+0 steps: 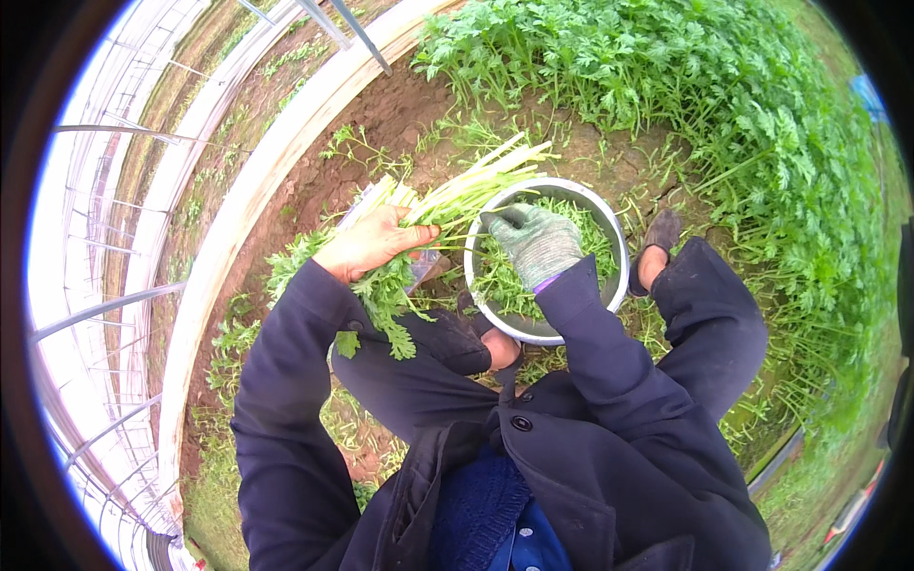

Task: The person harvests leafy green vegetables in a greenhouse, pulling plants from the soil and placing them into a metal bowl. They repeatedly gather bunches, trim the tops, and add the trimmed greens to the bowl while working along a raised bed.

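Observation:
My bare left hand [378, 243] is closed around a bunch of leafy greens [475, 187]. The pale cut stems point up and to the right, while the lobed leaves [385, 300] hang below my wrist. A piece of clear plastic [425, 268] shows partly beneath this hand. Over a round metal basin [620, 246] is my right hand [535, 239] in a grey-green knit glove. Its fingers are curled close to thin stems at the bunch's edge; whether they grip one is hard to make out. Loose green sprigs [510, 289] lie in the basin, partly hidden by the glove.
The basin stands on the soil between my shoes [660, 232]. Dense growing greens [643, 64] fill the far and right sides. On the left, a pale plastic sheet edge [235, 228] and metal greenhouse tubes [107, 310] border the bed. Plant scraps litter the soil [385, 118].

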A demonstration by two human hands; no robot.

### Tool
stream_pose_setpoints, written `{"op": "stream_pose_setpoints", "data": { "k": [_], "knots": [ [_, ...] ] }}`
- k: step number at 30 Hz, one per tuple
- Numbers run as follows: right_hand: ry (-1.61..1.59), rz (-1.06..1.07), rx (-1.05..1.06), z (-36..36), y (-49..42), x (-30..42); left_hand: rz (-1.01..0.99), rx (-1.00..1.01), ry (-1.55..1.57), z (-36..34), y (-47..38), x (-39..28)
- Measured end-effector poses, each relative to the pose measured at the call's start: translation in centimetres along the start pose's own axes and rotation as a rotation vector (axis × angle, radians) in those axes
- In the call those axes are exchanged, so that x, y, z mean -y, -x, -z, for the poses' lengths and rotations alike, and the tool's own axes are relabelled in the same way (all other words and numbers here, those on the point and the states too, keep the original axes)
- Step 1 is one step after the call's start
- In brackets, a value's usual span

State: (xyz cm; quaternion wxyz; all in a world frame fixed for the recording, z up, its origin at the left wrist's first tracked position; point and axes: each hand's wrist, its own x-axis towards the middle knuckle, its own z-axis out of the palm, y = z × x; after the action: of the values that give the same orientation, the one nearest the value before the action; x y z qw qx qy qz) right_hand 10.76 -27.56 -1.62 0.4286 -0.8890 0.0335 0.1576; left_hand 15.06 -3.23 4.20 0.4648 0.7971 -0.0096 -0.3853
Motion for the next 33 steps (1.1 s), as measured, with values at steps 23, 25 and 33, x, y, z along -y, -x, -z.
{"op": "stream_pose_setpoints", "data": {
  "k": [23, 25, 33],
  "knots": [
    [-0.406, 0.093, -0.275, 1.0, -1.8, -2.7, -0.005, -0.019, 0.010, -1.0, -0.5, 0.0],
    [-0.458, 0.029, -0.165, 1.1, -2.2, -1.4, 0.014, -0.015, 0.007, -1.2, -0.5, -0.1],
    [-0.229, -0.114, -0.209, 0.0, -3.8, -7.9, -0.014, -0.047, 0.004, -0.8, -0.7, 0.3]
  ]
}}
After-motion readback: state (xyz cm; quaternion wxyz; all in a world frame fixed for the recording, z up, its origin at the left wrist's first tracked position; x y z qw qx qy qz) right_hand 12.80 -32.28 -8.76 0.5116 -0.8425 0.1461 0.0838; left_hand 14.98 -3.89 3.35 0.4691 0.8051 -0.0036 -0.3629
